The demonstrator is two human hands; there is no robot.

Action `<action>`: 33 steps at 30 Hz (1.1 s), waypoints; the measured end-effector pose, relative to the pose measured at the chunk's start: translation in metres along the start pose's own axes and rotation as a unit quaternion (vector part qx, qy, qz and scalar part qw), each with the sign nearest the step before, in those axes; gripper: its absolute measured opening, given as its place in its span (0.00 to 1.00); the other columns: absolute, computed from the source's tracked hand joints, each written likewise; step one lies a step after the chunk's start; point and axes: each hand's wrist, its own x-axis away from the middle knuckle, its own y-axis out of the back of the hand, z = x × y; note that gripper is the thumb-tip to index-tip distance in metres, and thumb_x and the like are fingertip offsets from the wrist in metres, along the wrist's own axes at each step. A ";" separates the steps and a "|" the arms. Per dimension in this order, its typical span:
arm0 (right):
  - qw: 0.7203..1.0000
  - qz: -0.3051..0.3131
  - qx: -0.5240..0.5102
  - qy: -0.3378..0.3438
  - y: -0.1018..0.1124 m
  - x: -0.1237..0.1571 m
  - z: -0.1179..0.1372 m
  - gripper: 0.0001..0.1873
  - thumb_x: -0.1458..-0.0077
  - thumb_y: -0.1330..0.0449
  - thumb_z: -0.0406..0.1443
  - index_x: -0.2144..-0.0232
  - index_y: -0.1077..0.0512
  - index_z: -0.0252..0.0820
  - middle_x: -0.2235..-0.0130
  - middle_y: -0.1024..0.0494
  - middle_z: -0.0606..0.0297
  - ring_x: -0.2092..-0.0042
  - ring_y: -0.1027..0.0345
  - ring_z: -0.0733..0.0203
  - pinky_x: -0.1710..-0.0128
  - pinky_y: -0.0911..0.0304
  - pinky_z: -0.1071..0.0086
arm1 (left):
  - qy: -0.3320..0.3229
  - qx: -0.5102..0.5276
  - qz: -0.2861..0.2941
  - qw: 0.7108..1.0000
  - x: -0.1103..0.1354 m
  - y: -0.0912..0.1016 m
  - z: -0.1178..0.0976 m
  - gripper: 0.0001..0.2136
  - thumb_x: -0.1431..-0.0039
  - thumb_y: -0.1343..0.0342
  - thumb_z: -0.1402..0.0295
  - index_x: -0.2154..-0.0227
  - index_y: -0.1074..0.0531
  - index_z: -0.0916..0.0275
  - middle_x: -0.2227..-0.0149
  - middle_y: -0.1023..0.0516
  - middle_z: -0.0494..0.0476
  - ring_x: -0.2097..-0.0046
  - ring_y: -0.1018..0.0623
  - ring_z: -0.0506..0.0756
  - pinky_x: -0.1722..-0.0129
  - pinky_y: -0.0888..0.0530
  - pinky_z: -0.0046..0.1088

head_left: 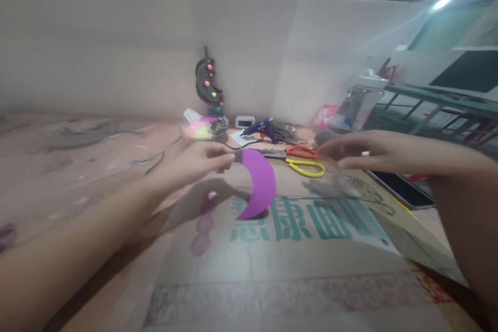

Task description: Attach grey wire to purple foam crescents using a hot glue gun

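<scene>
My left hand (202, 162) pinches one tip of a purple crescent-shaped cutout (260, 182) and holds it just above a flattened cardboard sheet (295, 259) printed with teal characters. My right hand (365, 153) reaches out flat to the right, fingers stretched and blurred by motion, a ring on one finger. It hovers close to two pairs of scissors, one with orange handles (301, 151) and one with yellow handles (307, 167), and holds nothing that I can see.
At the back stand a dark crescent decorated with coloured balls (209, 85), a dish of bright bits (202, 128), a small white clock (245, 121) and a blue glue gun (262, 129). A clear jar (360, 106) and a phone (402, 189) lie to the right.
</scene>
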 end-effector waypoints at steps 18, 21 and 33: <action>0.972 0.056 -0.224 -0.042 -0.155 0.005 0.000 0.23 0.42 0.46 0.52 0.77 0.39 0.42 0.77 0.41 0.72 0.76 0.48 0.68 0.76 0.50 0.71 | 0.038 0.119 0.020 0.992 0.009 -0.066 0.028 0.15 0.41 0.48 0.55 0.69 0.30 0.63 0.74 0.30 0.50 0.73 0.32 0.49 0.77 0.37 0.23; 0.971 0.020 -0.236 -0.040 -0.154 0.003 -0.001 0.22 0.41 0.49 0.53 0.75 0.37 0.42 0.77 0.40 0.72 0.76 0.47 0.68 0.77 0.49 0.72 | 0.034 0.119 0.030 0.992 0.010 -0.069 0.029 0.14 0.41 0.48 0.56 0.70 0.30 0.63 0.75 0.31 0.49 0.74 0.33 0.49 0.76 0.37 0.23; 0.947 0.090 -0.294 -0.093 -0.161 0.005 0.001 0.20 0.46 0.41 0.51 0.74 0.36 0.41 0.76 0.38 0.72 0.76 0.46 0.69 0.77 0.50 0.73 | 0.011 0.121 0.013 0.993 0.013 -0.073 0.029 0.15 0.39 0.50 0.56 0.73 0.33 0.62 0.76 0.33 0.47 0.75 0.35 0.49 0.75 0.38 0.24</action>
